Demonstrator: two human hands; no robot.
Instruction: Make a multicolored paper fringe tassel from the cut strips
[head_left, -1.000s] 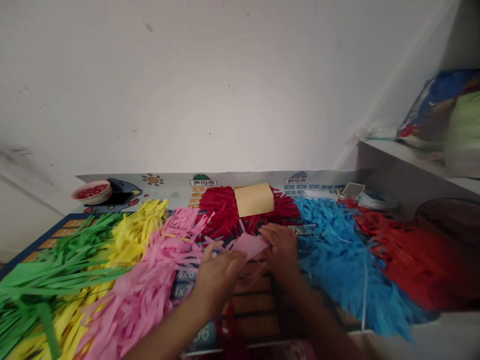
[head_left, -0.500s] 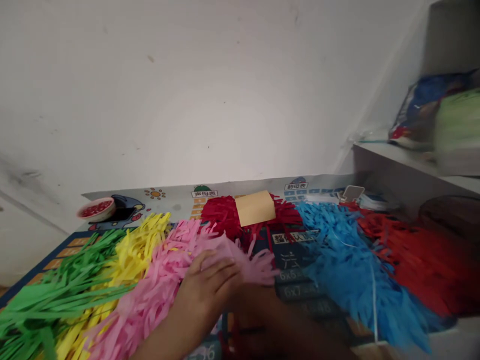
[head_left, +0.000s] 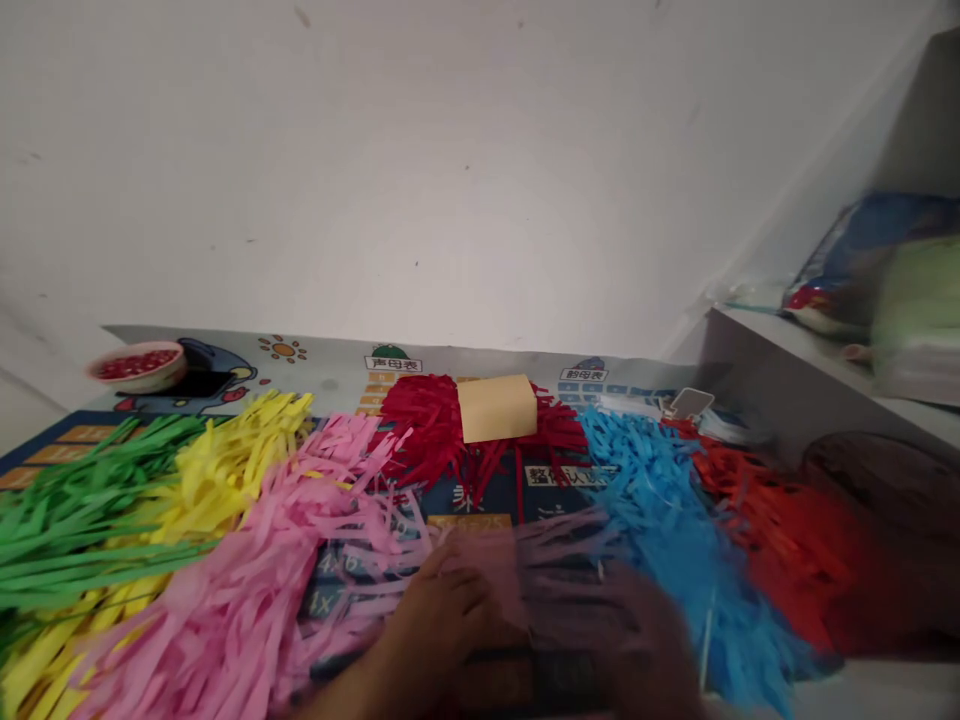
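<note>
A sheet of pink fringed tissue paper (head_left: 487,565) lies spread low over the dark printed mat, its strips pointing out to both sides. My left hand (head_left: 450,605) is at the sheet's left part, fingers bent and closed on the paper. At the sheet's right side is my right hand (head_left: 637,620), dark and smeared by motion, so its fingers cannot be made out. Left of my hands runs a long heap of pink fringed paper (head_left: 247,560). Blue fringed paper (head_left: 667,510) lies just beyond my right hand.
Yellow (head_left: 217,480) and green fringed paper (head_left: 82,510) lie at the left, red fringed paper (head_left: 787,540) at the right. A tan paper pad (head_left: 497,408) rests on dark red fringed paper (head_left: 420,425). Behind are a bowl of red bits (head_left: 139,367), a white wall and a side shelf (head_left: 795,370).
My hands, which were together over the bunched pink paper, have moved apart, my right hand going right. The pink sheet is now spread out between them. The view has shifted slightly.
</note>
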